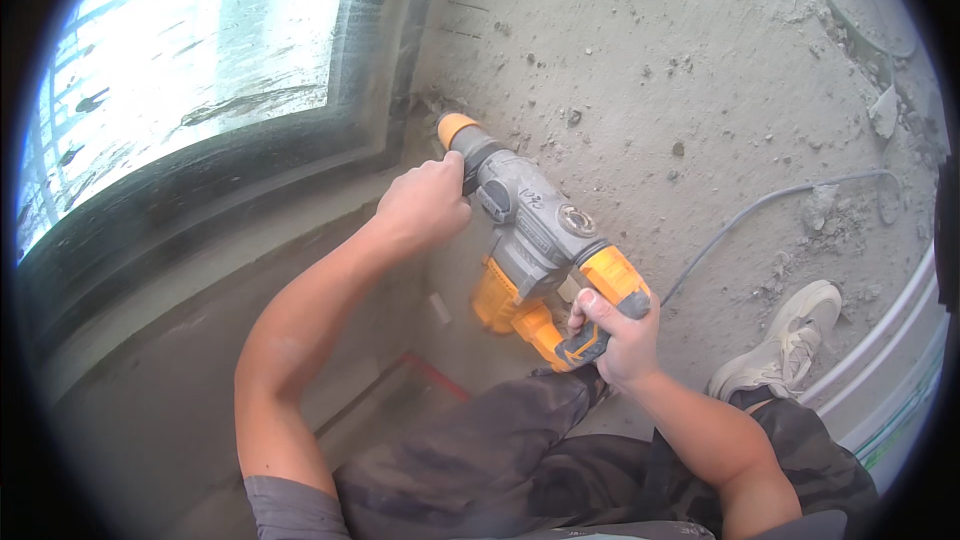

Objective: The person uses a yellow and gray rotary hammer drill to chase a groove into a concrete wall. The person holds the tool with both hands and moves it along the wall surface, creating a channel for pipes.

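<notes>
A grey and orange rotary hammer (525,205) runs diagonally across the middle of the view, held in both my hands. My left hand (425,202) is wrapped round the front grip, just behind the orange collar at the nose. Around the rear handle, my right hand (622,335) is closed, its thumb on the near side of the orange back end. The nose points up and left at the corner beside the dark window frame (375,130). Haze and shadow blur that corner, so whether the bit touches the surface I cannot tell.
Rough grey cement (640,70) with crumbs of rubble spreads behind the tool. A grey cable (770,198) curves away to the right. My beige shoe (785,340) stands near white pipes (880,330). Below the window lie a ledge (240,275) and a red strip (435,375).
</notes>
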Tool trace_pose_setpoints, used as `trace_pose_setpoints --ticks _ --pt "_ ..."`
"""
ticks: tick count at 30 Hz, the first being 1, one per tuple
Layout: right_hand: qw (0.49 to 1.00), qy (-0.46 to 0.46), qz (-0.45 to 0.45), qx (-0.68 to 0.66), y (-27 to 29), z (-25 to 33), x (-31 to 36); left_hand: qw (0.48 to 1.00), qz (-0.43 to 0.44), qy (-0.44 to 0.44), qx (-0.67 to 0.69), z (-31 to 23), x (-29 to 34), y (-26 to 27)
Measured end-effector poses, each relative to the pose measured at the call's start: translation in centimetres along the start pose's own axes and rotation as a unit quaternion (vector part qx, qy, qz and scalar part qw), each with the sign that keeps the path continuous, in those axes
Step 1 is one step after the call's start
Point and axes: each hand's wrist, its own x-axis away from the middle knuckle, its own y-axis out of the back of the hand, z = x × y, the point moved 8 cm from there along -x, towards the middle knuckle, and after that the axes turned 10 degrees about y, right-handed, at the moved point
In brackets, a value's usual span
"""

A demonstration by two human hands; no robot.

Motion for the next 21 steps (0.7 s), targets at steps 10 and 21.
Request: trace_pose_setpoints --ticks 10,21 --pt "0.999 -0.029 0.022 -0.036 0.2 -1.7 -0.1 0.999 0.020 0.020 -0.029 0.8 0.9 -0.9" --pt "0.998 0.000 0.021 -0.059 -0.1 -2.7 -0.9 1.000 0.016 0.019 -0.005 1.5 0.0 -0.8"
